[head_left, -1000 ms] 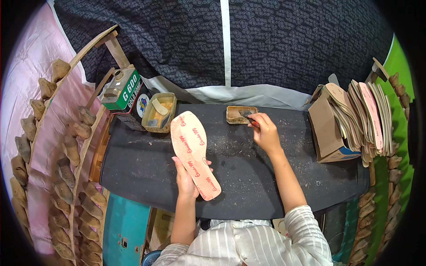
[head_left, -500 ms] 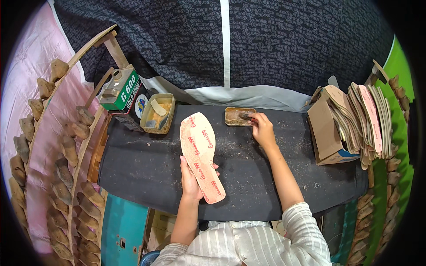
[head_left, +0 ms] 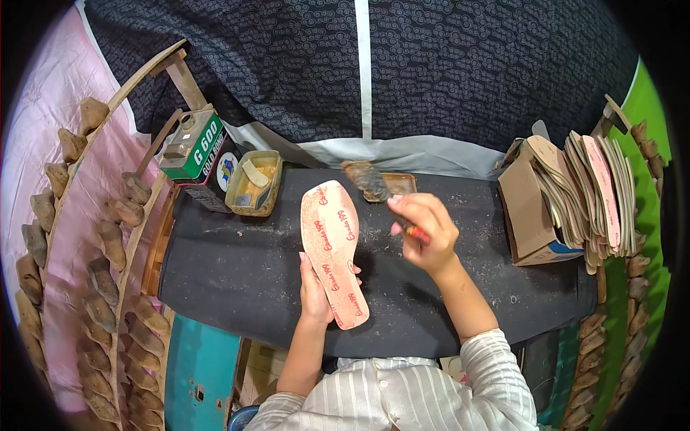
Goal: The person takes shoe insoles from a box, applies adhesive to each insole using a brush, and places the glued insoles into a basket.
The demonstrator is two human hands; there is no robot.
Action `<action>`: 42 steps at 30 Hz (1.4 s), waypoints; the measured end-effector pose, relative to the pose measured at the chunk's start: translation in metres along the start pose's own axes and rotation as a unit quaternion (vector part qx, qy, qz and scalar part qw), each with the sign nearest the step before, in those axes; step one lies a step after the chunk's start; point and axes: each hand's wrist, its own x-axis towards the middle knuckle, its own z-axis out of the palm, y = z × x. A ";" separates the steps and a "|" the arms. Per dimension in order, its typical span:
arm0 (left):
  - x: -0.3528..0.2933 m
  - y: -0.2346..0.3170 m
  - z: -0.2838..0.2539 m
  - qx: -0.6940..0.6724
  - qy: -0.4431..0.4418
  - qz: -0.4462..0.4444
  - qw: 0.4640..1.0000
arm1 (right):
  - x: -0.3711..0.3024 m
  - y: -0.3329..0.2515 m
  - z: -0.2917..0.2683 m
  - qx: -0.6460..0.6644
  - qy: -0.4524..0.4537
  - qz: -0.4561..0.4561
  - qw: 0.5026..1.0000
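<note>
My left hand (head_left: 315, 291) holds a pale pink insole (head_left: 332, 251) by its narrower end, fingers wrapped beneath and thumb at the left edge. Red lettering runs over its face, and a brownish, rougher band lies along its left side. In my right hand (head_left: 429, 233) is a glue brush (head_left: 368, 179), its dark, crusted head raised and pointing up-left, a red bit of handle showing under the fingers. The brush head hangs apart from the insole and partly covers a small shallow tray (head_left: 399, 184) at the back of the table.
A green and black metal can (head_left: 198, 154) and a yellowish tub (head_left: 255, 184) with flat tools inside stand at the back left. A cardboard box (head_left: 528, 208) packed with insoles (head_left: 596, 187) sits on the right. Racks of wooden shoe lasts (head_left: 104, 280) flank the dark-covered table (head_left: 237, 287).
My right hand has lifted the brush out of the tray and drawn it back toward me. The insole in my left hand has shifted slightly right and turned more upright.
</note>
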 end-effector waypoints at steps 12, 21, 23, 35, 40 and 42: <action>-0.004 0.011 0.000 0.019 0.020 0.016 0.999 | -0.006 -0.039 0.003 0.107 -0.123 -0.081 0.983; -0.009 -0.001 0.002 0.027 0.006 0.002 1.000 | 0.015 -0.032 -0.017 0.123 -0.105 -0.033 0.986; -0.011 -0.005 0.006 0.029 -0.014 0.001 0.999 | 0.016 -0.031 -0.012 0.096 -0.089 -0.057 0.990; -0.007 0.003 0.010 -0.016 0.081 0.023 0.996 | 0.008 -0.040 -0.028 0.190 -0.205 -0.090 0.956; -0.006 0.003 0.004 0.011 -0.029 -0.014 0.999 | 0.029 -0.028 -0.019 0.091 -0.093 -0.109 0.985; -0.007 0.005 0.004 0.021 -0.036 -0.003 0.999 | 0.029 -0.028 -0.014 0.077 -0.098 -0.109 0.986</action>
